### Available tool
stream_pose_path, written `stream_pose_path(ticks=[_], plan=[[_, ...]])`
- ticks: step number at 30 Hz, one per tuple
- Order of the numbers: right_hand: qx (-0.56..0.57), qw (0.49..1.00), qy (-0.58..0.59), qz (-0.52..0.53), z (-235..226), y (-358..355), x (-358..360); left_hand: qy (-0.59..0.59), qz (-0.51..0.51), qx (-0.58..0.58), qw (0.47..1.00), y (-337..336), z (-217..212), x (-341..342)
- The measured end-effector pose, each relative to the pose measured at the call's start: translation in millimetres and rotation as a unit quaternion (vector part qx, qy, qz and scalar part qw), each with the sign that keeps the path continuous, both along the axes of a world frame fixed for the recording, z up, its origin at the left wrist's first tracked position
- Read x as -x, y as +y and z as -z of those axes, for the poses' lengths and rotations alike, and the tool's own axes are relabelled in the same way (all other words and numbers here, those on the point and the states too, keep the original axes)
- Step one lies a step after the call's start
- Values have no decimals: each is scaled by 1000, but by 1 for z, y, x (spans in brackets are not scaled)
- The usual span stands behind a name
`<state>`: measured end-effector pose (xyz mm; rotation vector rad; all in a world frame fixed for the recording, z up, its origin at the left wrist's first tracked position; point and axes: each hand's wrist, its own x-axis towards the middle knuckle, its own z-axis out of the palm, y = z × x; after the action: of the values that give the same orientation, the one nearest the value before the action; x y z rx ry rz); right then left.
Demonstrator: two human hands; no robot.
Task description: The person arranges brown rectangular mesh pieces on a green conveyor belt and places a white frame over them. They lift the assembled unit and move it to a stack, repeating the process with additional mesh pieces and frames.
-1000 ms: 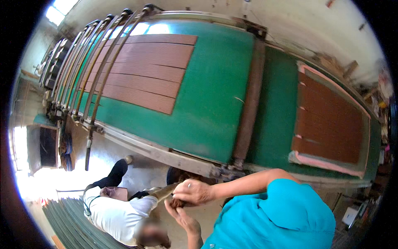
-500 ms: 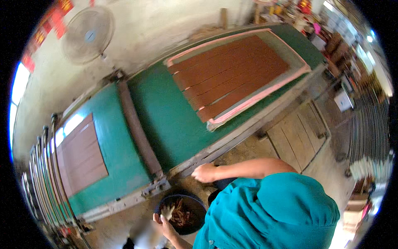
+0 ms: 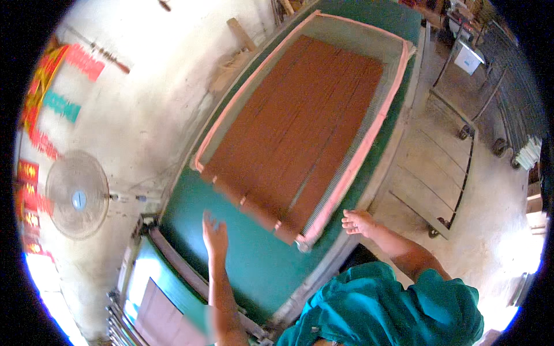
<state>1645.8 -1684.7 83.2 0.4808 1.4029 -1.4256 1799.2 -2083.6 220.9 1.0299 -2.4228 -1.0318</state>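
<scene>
While my left hand [image 3: 214, 233] hovers open-fingered over the long green table [image 3: 254, 259], my right hand [image 3: 358, 221] rests spread at its edge, beside the pink-framed tray of brown strips [image 3: 300, 132].

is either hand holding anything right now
No, the left hand hovers open over the green table and the right hand rests empty at its edge.

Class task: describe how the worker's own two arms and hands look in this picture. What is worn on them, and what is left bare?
Both forearms are bare, and so are the left hand and the right hand: no gloves, no watch, rings or bands that can be seen. The fingers show no tape or covering. The only clothing in view is a teal garment, whose short sleeve ends above the right elbow. The left arm's upper part is blurred.
</scene>
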Motion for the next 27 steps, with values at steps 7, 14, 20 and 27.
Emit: stream_pose_path(ticks=[7, 14, 20, 27], plan=[[-95, 975, -202, 1, 7, -51, 75, -187, 101, 149, 966, -197, 58, 246], [-261, 958, -16, -115, -33, -74, 99, -311, 29, 81, 946, -256, 115, 331], [-276, 948, 156, 38, -26, -13, 95, -220, 44, -15, 974, -240, 99, 303], [-124, 907, 272, 297, -81, 129, 111, -88, 4, -424, 901, -125, 54, 201]])
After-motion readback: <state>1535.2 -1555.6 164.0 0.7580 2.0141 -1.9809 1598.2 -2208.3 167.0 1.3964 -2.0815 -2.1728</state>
